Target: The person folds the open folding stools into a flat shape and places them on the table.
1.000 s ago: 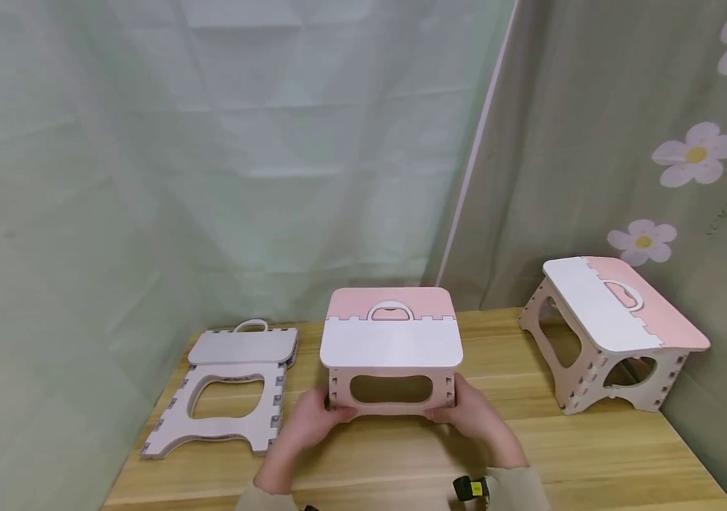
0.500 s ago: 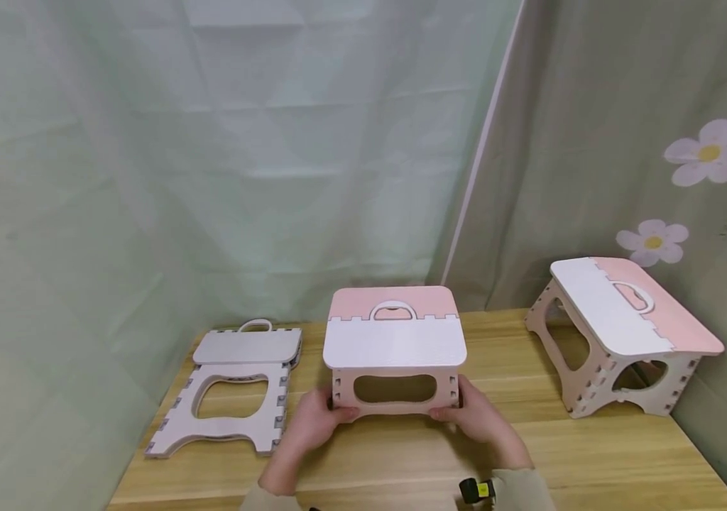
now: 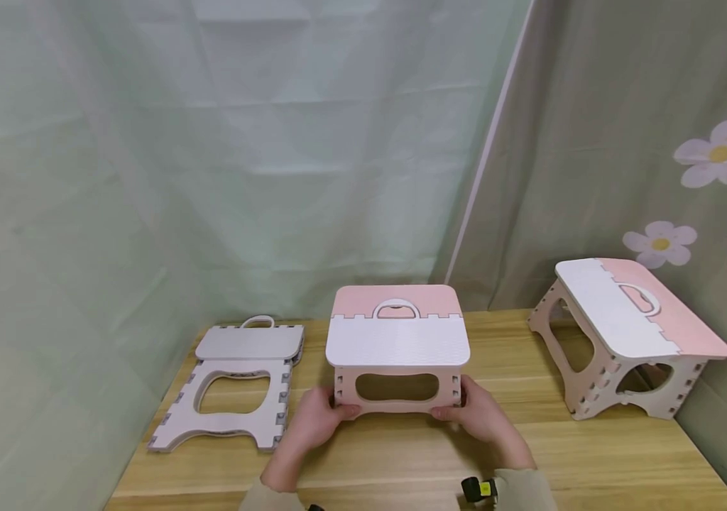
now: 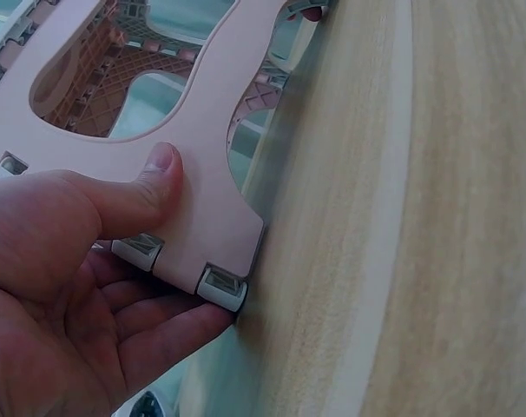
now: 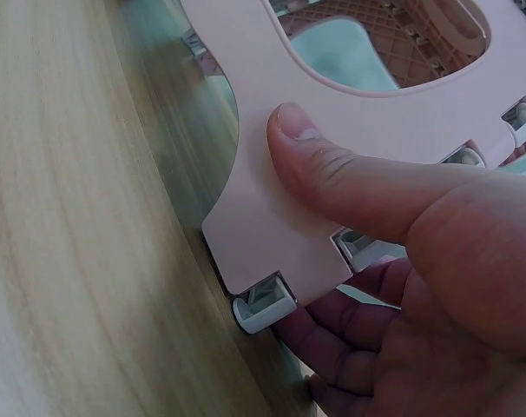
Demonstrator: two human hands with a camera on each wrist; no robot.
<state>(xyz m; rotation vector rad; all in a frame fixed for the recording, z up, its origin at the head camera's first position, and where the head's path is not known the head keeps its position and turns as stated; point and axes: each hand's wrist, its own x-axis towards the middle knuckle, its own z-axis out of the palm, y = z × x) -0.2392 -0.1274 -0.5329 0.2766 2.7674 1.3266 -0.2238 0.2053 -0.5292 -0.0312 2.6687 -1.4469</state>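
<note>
A pink and white folding stool [image 3: 398, 341] stands unfolded in the middle of the table, its carry handle flat in the top. My left hand [image 3: 320, 420] grips the left leg of its near side; the left wrist view shows the thumb [image 4: 163, 178] on the pink panel and the fingers around the hinged edge. On the opposite leg, my right hand [image 3: 480, 413] holds on the same way, with the thumb [image 5: 302, 148] pressed on the panel and the other fingers behind the edge. The stool's feet touch or nearly touch the table.
A folded white stool [image 3: 229, 397] lies flat at the left of the wooden table [image 3: 402, 468]. Another unfolded pink and white stool [image 3: 632, 319] stands at the right, turned at an angle. Curtains [image 3: 312, 156] hang close behind and at both sides.
The whole view has shifted slightly, so the stools appear a little further right. Both hands keep the same hold on the middle stool.
</note>
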